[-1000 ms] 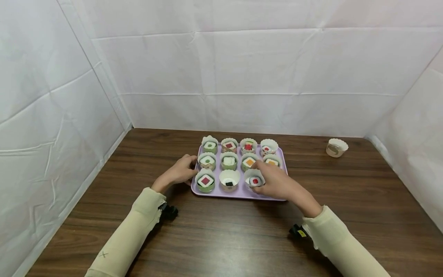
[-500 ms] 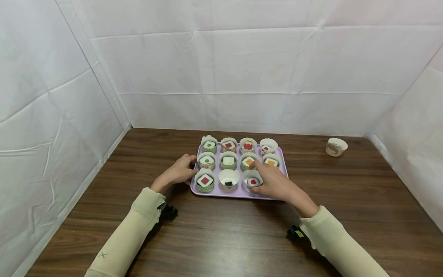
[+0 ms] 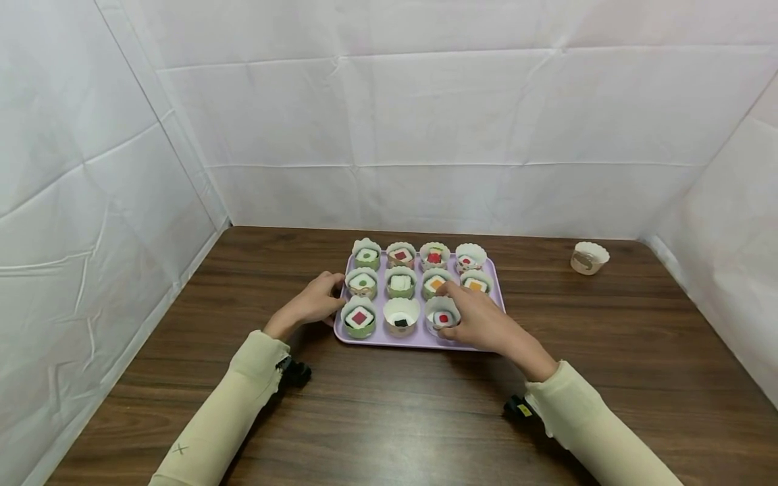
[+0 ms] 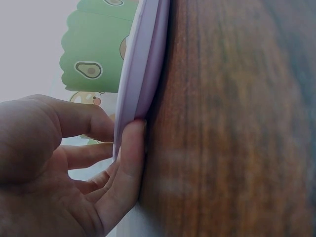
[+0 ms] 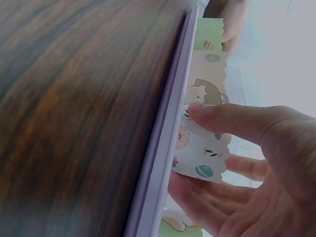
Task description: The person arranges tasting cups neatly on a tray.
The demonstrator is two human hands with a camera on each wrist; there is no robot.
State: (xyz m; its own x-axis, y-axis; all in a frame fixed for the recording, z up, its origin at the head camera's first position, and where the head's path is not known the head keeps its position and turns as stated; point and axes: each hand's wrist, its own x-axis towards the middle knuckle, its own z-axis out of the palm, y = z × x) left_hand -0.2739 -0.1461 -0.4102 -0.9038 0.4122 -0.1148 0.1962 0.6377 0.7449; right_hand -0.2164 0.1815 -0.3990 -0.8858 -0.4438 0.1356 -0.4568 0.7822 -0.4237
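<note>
A lilac tray [image 3: 379, 337] holds paper baking cups in three rows, most with a small sushi-like piece inside. My left hand [image 3: 313, 298] grips the tray's left rim, thumb over the edge and fingertips below it in the left wrist view. There, a green cup with avocado prints [image 4: 96, 44] stands just past the thumb. In the front row, my right hand [image 3: 483, 320] holds a white printed baking cup [image 5: 202, 150] between thumb and fingers. A red-centred piece [image 3: 444, 317] lies inside it. To its left stands a cup with a dark piece [image 3: 401, 322].
Another paper baking cup [image 3: 589, 258] stands alone on the brown wooden table [image 3: 401, 412], at the back right. White sheeting [image 3: 425, 121] encloses the table behind and at both sides.
My right hand has shifted slightly left with the baking cup, nearer the cup beside it. The left hand keeps its grip on the tray's rim.
</note>
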